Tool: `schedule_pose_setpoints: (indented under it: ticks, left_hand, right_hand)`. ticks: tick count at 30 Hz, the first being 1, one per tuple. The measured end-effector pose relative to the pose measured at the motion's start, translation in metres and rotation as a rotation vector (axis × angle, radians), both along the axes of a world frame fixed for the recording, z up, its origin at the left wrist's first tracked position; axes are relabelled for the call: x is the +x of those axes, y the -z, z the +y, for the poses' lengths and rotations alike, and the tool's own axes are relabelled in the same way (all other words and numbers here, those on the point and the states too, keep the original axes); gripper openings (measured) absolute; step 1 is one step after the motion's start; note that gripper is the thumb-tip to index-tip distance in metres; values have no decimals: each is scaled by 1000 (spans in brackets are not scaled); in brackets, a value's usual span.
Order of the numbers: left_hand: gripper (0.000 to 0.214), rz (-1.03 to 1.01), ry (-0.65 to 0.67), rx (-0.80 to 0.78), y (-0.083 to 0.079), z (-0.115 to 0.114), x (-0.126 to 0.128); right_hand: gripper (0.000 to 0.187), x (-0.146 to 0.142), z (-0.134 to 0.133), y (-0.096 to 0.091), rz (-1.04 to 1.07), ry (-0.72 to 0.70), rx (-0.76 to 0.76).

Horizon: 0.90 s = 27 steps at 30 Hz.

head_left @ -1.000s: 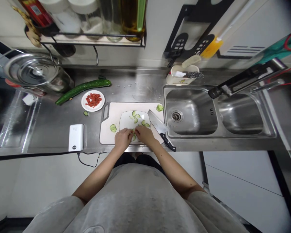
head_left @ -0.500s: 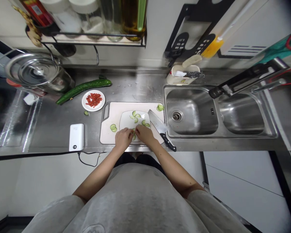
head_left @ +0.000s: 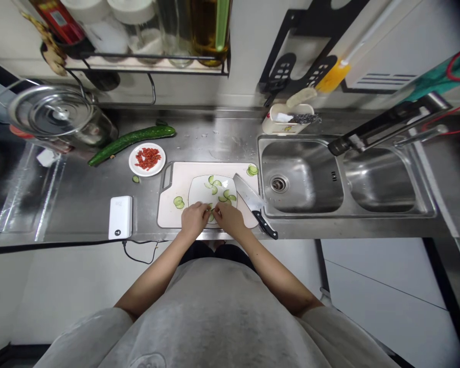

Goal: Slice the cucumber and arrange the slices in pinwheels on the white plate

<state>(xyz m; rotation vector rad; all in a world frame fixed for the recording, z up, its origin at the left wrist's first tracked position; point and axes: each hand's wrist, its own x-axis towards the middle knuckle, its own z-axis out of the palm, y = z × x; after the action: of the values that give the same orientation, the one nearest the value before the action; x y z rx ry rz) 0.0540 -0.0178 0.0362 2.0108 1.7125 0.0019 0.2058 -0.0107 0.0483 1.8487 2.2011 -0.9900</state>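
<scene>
Over the near edge of a white square plate [head_left: 199,193], my left hand [head_left: 194,219] and my right hand [head_left: 229,216] meet with fingertips pinched on cucumber slices [head_left: 211,216]. Other half-round cucumber slices [head_left: 214,183] lie in small fans at the plate's back and right side. The plate rests on a white cutting board [head_left: 176,176]. Stacked cucumber slices [head_left: 179,202] sit at the board's left, and another small pile [head_left: 252,169] at its back right corner. A knife [head_left: 264,224] lies across the board's right edge, its black handle towards me.
A small white plate of red berries [head_left: 147,159] and a whole cucumber [head_left: 132,137] lie behind the board to the left. A white power bank [head_left: 120,217] with a cable is near the counter edge. The double sink [head_left: 302,212] is at the right; a steel pot [head_left: 61,115] stands back left.
My right hand has shifted slightly down and to the right on the plate's near edge, showing more of the slices at the right. My left hand stays nearly in place.
</scene>
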Motion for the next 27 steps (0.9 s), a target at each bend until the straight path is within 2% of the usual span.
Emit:
schedule_pose_setpoints:
  ticks: [4, 8, 18, 27]
  left_hand:
    - [26, -63, 5, 46, 4, -1, -2]
    - [27, -125, 67, 79, 8, 0, -4]
    - [27, -148, 88, 102, 14, 2, -5]
    - [24, -191, 104, 342, 30, -4, -10]
  right_hand:
    - [18, -2, -11, 3, -10, -11, -14]
    - [19, -3, -13, 6, -19, -20, 12]
    - [38, 1, -22, 0, -113, -68, 42]
    - [34, 2, -20, 6, -126, -71, 52]
